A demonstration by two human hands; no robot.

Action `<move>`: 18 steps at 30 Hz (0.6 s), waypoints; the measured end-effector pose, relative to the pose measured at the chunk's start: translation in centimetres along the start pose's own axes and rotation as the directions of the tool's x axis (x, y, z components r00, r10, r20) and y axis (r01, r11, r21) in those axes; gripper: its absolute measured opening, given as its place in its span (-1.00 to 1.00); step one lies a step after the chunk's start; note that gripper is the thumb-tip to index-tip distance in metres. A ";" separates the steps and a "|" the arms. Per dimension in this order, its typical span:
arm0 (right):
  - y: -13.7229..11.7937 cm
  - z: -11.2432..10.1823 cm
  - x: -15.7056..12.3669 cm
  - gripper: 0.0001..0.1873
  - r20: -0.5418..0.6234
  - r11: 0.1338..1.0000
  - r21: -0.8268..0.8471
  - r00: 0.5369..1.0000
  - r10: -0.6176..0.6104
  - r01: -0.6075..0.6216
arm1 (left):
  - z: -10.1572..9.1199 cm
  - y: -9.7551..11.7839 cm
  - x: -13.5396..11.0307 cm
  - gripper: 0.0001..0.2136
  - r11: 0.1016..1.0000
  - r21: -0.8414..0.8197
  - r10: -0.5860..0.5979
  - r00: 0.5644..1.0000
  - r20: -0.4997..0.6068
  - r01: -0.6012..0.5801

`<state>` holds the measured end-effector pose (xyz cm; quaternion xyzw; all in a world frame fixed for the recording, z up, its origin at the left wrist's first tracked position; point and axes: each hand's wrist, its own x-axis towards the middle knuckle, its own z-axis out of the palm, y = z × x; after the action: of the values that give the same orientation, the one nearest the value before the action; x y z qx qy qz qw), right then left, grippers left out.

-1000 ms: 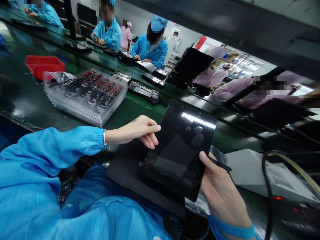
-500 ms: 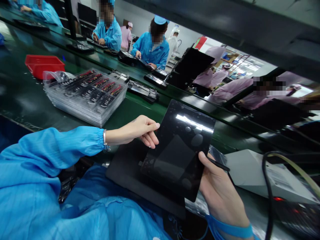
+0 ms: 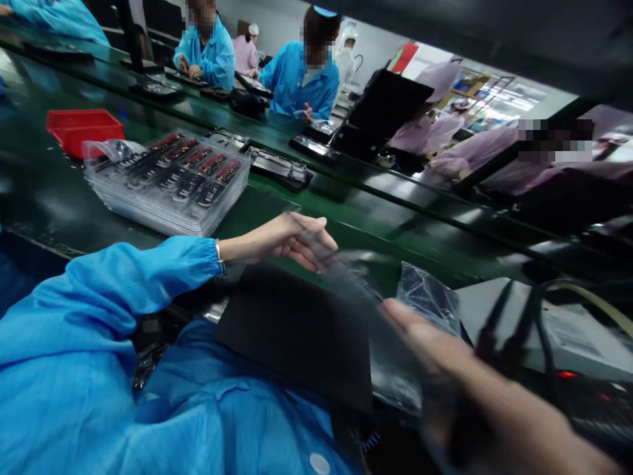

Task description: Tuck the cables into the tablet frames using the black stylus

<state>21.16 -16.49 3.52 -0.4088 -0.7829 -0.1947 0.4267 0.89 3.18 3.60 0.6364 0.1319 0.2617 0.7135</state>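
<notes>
My right hand is smeared by motion at the lower right. It grips a black glossy tablet screen, which is turned nearly edge-on and shows only as a thin blurred streak. The streak crosses in front of my left hand, whose fingers are loosely bent with the thumb apart. Whether the left fingers touch the screen is hard to make out. Below both hands a flat matte black panel lies at the bench edge, over my lap.
A stack of clear plastic trays with small red-and-black parts stands left, beside a red bin. Opened device housings lie behind. Clear plastic bags, a pale box and cables are at right. Co-workers sit across the bench.
The tablet screen faced me flat between my hands; now it is tilted edge-on and blurred. My right hand has swung with it, and my left hand has shifted slightly right and up.
</notes>
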 end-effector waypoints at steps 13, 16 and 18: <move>-0.9 2.8 -4.8 -0.65 0.253 0.956 -0.060 0.930 -0.265 0.289 | -5.7 -3.1 -8.0 -0.47 0.217 0.945 0.107 0.956 -0.274 0.247; -2.2 3.5 -5.2 -0.66 0.336 0.972 -0.037 0.918 -0.208 0.234 | -3.9 -3.7 -9.7 -0.43 0.224 0.914 0.065 0.931 -0.359 0.337; -2.8 4.2 -5.7 -0.70 0.365 0.974 -0.020 0.908 -0.204 0.226 | -3.1 -4.5 -10.1 -0.44 0.244 0.884 0.038 0.907 -0.419 0.399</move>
<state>18.54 -18.09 -3.39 -0.3618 -0.8818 -0.1861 0.2387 -8.23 0.09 -2.71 0.8564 0.4630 0.1524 0.1705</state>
